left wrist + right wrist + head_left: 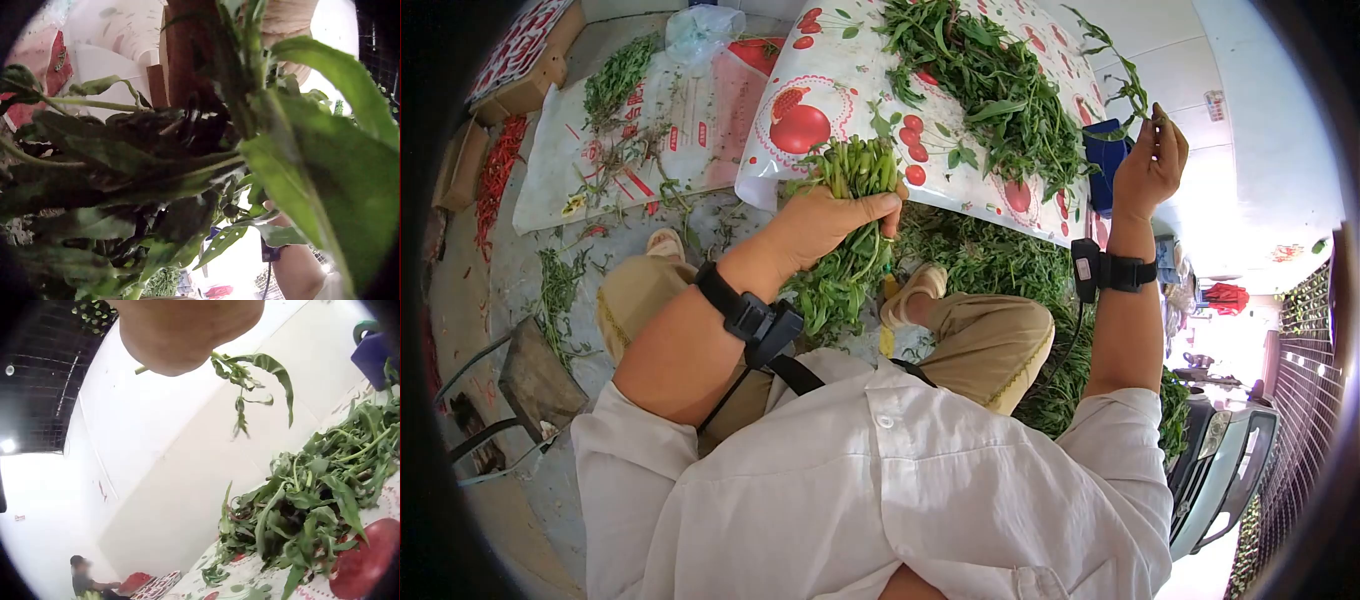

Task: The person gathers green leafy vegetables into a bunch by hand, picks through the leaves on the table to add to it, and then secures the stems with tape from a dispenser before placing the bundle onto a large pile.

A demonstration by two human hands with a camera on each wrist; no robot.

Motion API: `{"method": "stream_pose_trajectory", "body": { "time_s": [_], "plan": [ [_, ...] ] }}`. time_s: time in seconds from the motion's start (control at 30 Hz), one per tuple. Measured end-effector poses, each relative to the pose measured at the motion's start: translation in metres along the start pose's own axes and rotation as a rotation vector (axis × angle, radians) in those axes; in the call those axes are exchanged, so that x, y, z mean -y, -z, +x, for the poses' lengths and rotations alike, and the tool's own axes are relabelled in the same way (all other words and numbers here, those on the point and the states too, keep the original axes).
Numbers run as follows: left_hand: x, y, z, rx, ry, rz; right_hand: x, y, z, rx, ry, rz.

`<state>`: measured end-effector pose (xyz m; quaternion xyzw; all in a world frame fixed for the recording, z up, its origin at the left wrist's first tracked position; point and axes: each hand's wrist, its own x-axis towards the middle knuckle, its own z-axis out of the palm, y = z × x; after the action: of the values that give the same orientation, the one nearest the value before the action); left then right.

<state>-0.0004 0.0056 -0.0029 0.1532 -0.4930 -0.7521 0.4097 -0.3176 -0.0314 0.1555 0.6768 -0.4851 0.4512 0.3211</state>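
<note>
My left hand [825,222] grips a thick bunch of leafy green stems [862,168], the cut ends upward and the leaves hanging below the fist. In the left wrist view, broad leaves [275,156] cover most of the picture. Raised at the right, beyond the table's edge, my right hand [1150,172] pinches one leafy sprig [1138,90] between thumb and fingers. The right wrist view shows the sprig's curled leaves [272,365] hanging past the hand. A loose heap of the same greens [1005,95] lies on the fruit-printed tablecloth [850,62], between the two hands.
More greens [990,250] cover the floor under the table and beside my right leg. A dark blue container [1104,165] stands by the table's right edge. At left lie a white sack [550,190] with stems on it and red chillies [500,175]. Another person [87,578] sits far off.
</note>
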Motion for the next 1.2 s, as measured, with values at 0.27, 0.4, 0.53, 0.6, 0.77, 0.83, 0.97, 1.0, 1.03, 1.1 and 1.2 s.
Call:
{"method": "stream_pose_trajectory", "body": {
  "time_s": [0.27,0.4,0.53,0.6,0.77,0.83,0.97,1.0,1.03,1.1,1.2],
  "plan": [
    [-0.002,0.003,0.001,-0.045,-0.102,0.056,0.072,0.019,-0.003,0.136,-0.423,0.590],
    [-0.004,0.004,0.001,-0.084,-0.070,-0.015,0.104,0.023,-0.013,0.609,-0.545,0.629],
    [-0.003,0.003,0.002,-0.062,-0.103,-0.060,0.135,0.007,-0.038,0.946,-0.450,0.664],
    [-0.001,0.003,0.001,-0.055,-0.067,-0.112,0.150,-0.002,-0.049,0.991,-0.417,0.747],
    [0.002,0.001,0.000,-0.124,-0.042,-0.171,0.174,-0.021,-0.071,0.895,-0.361,0.778],
    [0.001,-0.001,-0.002,-0.151,-0.034,-0.195,0.176,-0.027,-0.076,0.840,-0.332,0.693],
    [0.001,0.004,0.000,-0.155,0.006,-0.119,0.178,-0.034,-0.084,0.756,-0.407,0.699],
    [0.001,0.003,-0.001,-0.155,0.001,-0.124,0.179,-0.033,-0.085,0.745,-0.412,0.689],
    [0.001,0.003,-0.001,-0.155,-0.004,-0.129,0.180,-0.033,-0.085,0.734,-0.417,0.680],
    [0.003,0.005,0.000,-0.135,0.003,-0.119,0.180,-0.034,-0.088,0.717,-0.449,0.702],
    [0.002,0.005,-0.001,-0.136,0.037,-0.087,0.183,-0.032,-0.087,0.723,-0.495,0.698]
  ]
}}
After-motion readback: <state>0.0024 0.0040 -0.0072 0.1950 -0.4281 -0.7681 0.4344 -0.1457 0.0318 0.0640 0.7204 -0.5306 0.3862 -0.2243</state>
